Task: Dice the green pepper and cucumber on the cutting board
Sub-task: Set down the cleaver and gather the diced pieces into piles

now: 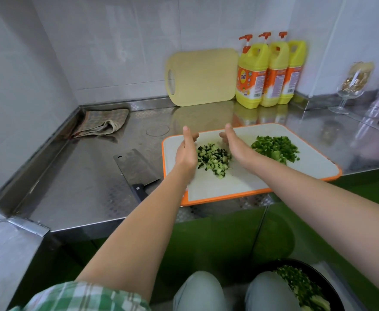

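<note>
Dicing judged complete; left hand (186, 152) and right hand (236, 145), flat and empty, flank cucumber dice (214, 160); next, scoop inward

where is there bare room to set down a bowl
Bare steel counter lies between the folded cloth and the cleaver. The near strip of the cutting board is free too. Crowded: mid-board, where left hand and right hand flank the diced cucumber beside the diced pepper.

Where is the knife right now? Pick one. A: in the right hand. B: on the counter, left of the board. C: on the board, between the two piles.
B: the knife lies flat on the counter, left of the board, its handle toward the person.
</note>
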